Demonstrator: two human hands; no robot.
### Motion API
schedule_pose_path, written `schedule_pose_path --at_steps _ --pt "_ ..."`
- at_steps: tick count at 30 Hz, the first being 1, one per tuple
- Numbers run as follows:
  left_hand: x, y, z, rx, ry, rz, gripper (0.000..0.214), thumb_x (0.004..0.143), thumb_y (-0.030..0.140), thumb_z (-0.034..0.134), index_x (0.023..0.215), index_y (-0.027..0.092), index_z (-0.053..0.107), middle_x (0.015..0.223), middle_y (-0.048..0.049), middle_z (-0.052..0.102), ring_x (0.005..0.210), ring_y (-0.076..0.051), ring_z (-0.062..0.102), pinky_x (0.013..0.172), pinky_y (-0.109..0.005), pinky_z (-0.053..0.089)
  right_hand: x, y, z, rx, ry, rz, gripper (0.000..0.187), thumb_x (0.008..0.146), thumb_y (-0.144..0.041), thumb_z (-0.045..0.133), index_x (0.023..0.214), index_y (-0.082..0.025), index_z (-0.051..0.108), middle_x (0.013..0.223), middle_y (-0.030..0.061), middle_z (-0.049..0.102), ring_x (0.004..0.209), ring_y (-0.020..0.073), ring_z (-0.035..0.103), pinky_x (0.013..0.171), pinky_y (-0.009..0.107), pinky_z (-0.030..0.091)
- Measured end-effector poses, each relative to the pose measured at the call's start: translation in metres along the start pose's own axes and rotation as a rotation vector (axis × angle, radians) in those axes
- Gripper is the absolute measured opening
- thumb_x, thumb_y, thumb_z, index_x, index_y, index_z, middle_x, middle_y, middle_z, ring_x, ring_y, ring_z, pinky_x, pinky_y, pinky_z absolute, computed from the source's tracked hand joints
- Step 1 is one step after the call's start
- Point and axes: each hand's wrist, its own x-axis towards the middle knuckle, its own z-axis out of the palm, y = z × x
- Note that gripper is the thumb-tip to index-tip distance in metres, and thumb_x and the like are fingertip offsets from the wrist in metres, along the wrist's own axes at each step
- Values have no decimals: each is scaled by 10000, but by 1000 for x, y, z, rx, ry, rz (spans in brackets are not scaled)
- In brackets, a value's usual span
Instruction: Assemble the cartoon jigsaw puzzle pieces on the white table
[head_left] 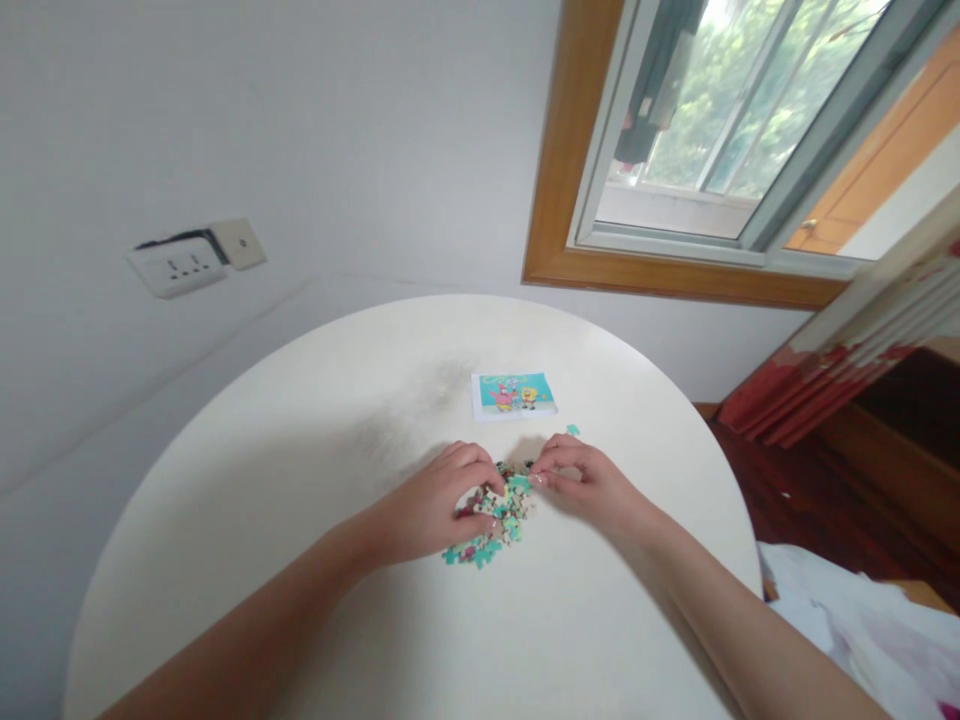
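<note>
A heap of small jigsaw puzzle pieces (510, 515), mostly teal and cream with some dark and pink bits, lies on the round white table (577, 630). My left hand (439, 500) curves around the heap's left side, thumb and fingers apart, with fingertips touching the pieces. At the heap's upper right, my right hand (577, 475) has its thumb and index finger pinched together. Whatever may be between those fingertips is too small to make out. One loose teal puzzle piece (573, 430) lies just beyond my right hand.
Behind the heap lies a small picture card (517, 397) with cartoon figures on teal. The table's far edge is close to a white wall with a socket (180, 265) and a wood-framed window (555, 240). White plastic bags (847, 620) sit at the lower right, below the red-and-white curtain (787, 400).
</note>
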Motion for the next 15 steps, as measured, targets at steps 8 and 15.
schedule_pose_path --at_steps 8,15 --pt "1 2 -2 10 -16 -4 163 803 205 624 964 232 628 996 -30 575 985 -207 522 904 -299 391 3 35 -42 -105 331 335 368 779 -524 611 768 -163 682 782 53 648 732 171 559 644 276 417" --pt "1 -2 -3 -14 -25 -8 218 808 151 589 1011 232 604 1009 -26 598 996 -206 536 902 -303 394 1 18 -25 -74 43 205 284 829 -430 583 781 -177 700 801 45 638 722 147 551 641 258 430"
